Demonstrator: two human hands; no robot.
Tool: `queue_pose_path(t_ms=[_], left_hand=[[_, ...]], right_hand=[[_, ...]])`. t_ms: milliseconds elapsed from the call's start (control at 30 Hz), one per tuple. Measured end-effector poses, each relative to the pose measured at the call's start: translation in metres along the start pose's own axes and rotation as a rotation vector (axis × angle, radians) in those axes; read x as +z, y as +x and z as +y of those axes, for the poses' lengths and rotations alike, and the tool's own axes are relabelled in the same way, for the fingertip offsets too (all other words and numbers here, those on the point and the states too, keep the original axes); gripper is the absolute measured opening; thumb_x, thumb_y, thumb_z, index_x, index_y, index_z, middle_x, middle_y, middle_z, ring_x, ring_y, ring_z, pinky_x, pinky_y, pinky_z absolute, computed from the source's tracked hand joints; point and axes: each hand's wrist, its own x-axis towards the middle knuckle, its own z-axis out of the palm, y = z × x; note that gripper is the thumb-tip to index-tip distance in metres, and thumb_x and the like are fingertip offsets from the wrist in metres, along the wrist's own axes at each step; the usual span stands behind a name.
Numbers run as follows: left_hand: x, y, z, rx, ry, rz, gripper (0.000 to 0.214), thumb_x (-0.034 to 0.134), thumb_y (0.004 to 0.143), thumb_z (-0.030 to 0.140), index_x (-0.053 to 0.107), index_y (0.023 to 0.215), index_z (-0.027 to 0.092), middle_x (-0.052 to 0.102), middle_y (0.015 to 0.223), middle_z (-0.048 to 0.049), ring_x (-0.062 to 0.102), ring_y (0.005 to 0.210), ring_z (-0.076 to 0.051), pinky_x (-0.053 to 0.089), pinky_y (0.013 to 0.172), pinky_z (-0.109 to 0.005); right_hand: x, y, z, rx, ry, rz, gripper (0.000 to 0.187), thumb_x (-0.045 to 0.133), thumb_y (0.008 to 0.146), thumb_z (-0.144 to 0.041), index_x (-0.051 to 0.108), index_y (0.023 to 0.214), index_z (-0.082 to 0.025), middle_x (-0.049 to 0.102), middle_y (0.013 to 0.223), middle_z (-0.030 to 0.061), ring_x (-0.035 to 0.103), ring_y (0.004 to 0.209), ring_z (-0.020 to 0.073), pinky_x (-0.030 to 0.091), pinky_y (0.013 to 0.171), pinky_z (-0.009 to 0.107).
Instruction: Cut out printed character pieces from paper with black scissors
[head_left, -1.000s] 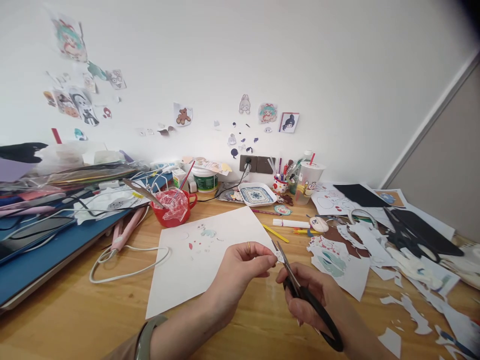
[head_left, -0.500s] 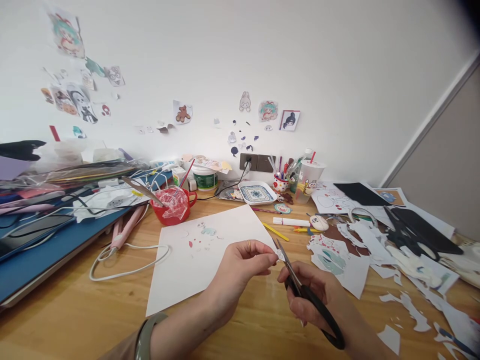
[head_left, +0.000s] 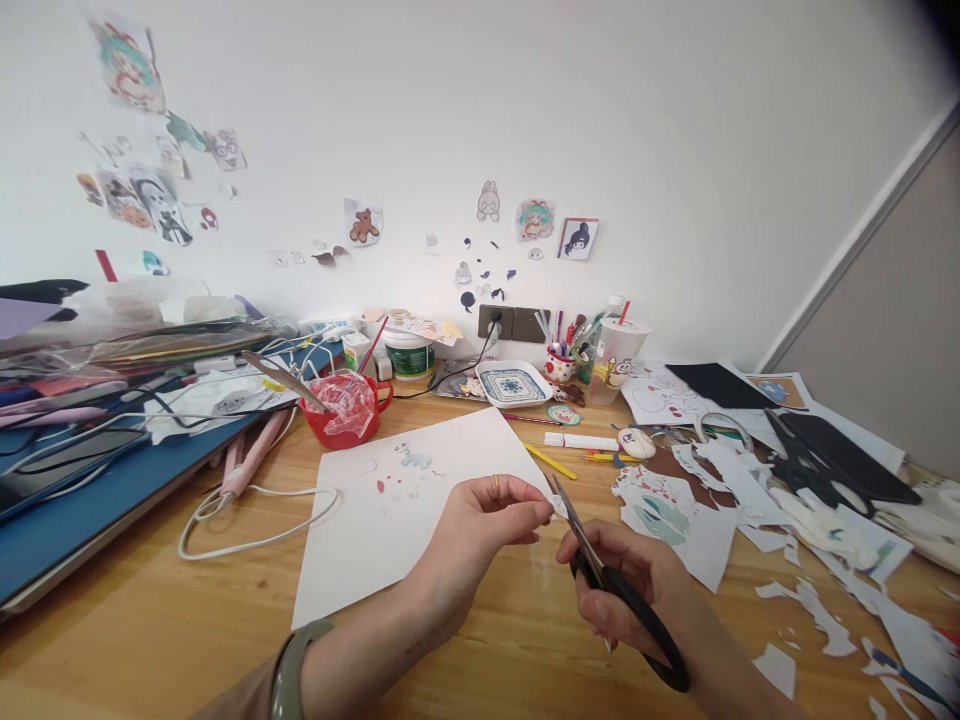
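Observation:
Between thumb and fingers, my left hand (head_left: 499,515) pinches a tiny white paper piece (head_left: 559,507) with faint drawn lines. Black-handled scissors (head_left: 626,605) are in my right hand (head_left: 637,575), fingers through the loops. Their blades point up and away, a little apart, right beside the paper piece. Under and beyond my left hand lies a large white sheet (head_left: 360,550). Small colored paper cutouts (head_left: 415,460) rest on its upper part, pale blue and red among them.
A red cup (head_left: 341,425) with a brush stands behind the sheet. Cut paper scraps (head_left: 814,610) and a second pair of scissors (head_left: 817,470) lie at right. A patterned dish (head_left: 514,384), a drink cup (head_left: 619,360) and a pen pot (head_left: 561,364) line the wall. A pink cabled tool (head_left: 251,455) lies left.
Both hands stay almost in place, still holding the paper piece and the scissors. The view has shifted very slightly.

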Motion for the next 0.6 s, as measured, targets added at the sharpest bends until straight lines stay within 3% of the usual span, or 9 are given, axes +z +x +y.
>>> queue_pose_path(t_ms=[600], left_hand=[[-0.0013, 0.0023, 0.0027, 0.005, 0.000, 0.026, 0.007, 0.066, 0.066, 0.022, 0.063, 0.065, 0.016, 0.061, 0.067, 0.0017, 0.050, 0.065, -0.009, 0.040, 0.066, -0.021]], right_hand=[[-0.0027, -0.0012, 0.0005, 0.005, -0.004, -0.013, 0.022, 0.063, 0.063, -0.027, 0.050, 0.079, -0.018, 0.041, 0.054, -0.0077, 0.035, 0.046, 0.0076, 0.035, 0.039, 0.018]])
